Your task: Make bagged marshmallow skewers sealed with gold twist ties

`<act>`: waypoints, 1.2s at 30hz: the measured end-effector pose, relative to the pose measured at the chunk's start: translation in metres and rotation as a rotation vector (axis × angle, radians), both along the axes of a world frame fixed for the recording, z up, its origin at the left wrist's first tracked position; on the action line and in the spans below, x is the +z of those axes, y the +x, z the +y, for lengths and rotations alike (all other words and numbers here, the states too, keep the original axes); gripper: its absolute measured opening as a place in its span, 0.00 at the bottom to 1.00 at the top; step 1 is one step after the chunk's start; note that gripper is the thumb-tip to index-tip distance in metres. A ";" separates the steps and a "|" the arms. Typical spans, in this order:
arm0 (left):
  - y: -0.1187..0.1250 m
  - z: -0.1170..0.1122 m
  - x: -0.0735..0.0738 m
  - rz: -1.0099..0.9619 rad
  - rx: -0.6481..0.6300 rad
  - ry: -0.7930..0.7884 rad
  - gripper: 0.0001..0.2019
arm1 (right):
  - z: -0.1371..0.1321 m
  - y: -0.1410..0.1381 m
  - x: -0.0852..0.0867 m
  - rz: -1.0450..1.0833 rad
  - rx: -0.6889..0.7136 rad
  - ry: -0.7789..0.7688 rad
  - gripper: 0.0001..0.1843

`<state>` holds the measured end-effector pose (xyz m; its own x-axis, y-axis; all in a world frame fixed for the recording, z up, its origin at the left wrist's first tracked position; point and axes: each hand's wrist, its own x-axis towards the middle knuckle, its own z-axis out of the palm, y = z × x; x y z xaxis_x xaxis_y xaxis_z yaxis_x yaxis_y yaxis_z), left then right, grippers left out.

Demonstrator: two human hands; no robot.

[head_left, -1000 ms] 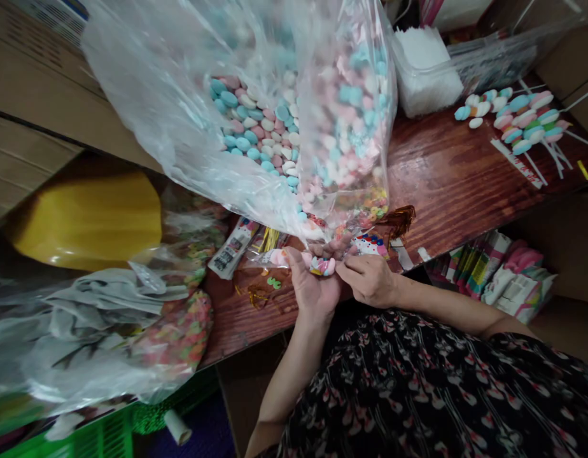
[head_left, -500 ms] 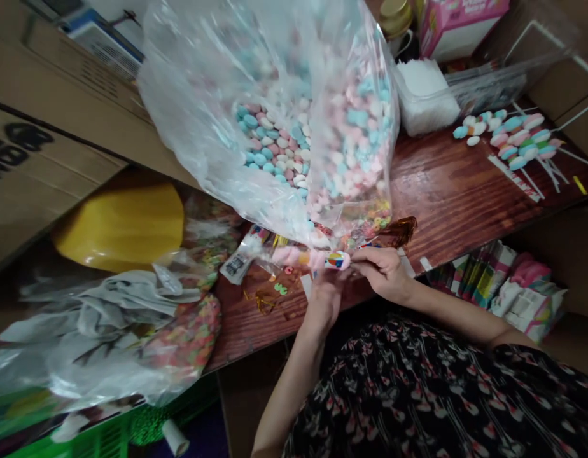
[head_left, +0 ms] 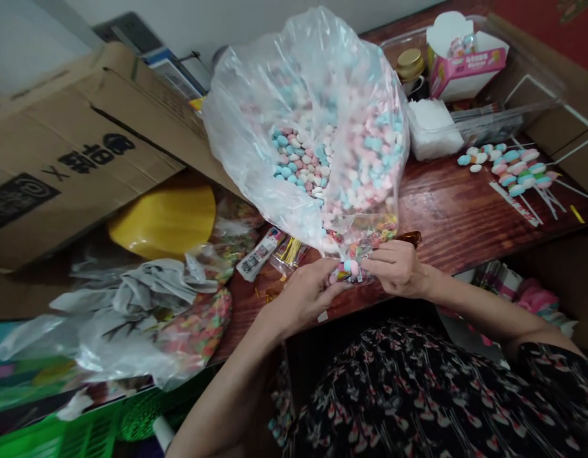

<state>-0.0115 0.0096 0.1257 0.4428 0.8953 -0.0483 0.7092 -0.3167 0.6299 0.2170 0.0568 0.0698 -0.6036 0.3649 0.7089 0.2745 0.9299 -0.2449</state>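
A small pastel candy bundle (head_left: 347, 273) is pinched between the fingers of both hands, the left hand (head_left: 303, 298) and the right hand (head_left: 396, 268), just above the wooden surface (head_left: 447, 203) near its edge. It touches the bottom of a big clear bag (head_left: 317, 127) of pink, white and blue candies. Candy skewers (head_left: 508, 170) lie farther right on the surface, while a tilted cardboard box (head_left: 84, 152) sits at left, above a bag of multicoloured candy (head_left: 193, 337).
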 end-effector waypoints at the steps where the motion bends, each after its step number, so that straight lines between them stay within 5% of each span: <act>1: 0.000 -0.001 -0.005 -0.055 0.000 -0.020 0.08 | 0.000 0.002 -0.001 -0.007 0.006 0.021 0.13; 5: 0.000 -0.009 -0.014 -0.229 0.103 0.013 0.11 | 0.000 0.010 -0.002 -0.046 -0.008 0.050 0.13; 10: -0.002 -0.015 -0.019 -0.178 0.184 0.112 0.15 | 0.003 0.007 0.003 -0.097 -0.030 0.075 0.12; 18: -0.003 -0.017 -0.028 -0.219 0.184 0.131 0.14 | 0.006 -0.002 0.013 -0.174 0.046 0.173 0.14; 26: 0.005 -0.016 -0.023 -0.323 0.213 0.101 0.20 | 0.007 0.001 0.010 -0.217 0.018 0.133 0.13; 32: 0.006 -0.016 -0.037 -0.159 0.173 0.215 0.08 | 0.003 -0.001 -0.008 -0.223 -0.036 0.109 0.13; 36: 0.001 -0.017 -0.052 0.047 0.141 0.253 0.26 | 0.000 0.000 -0.027 -0.208 -0.045 0.067 0.12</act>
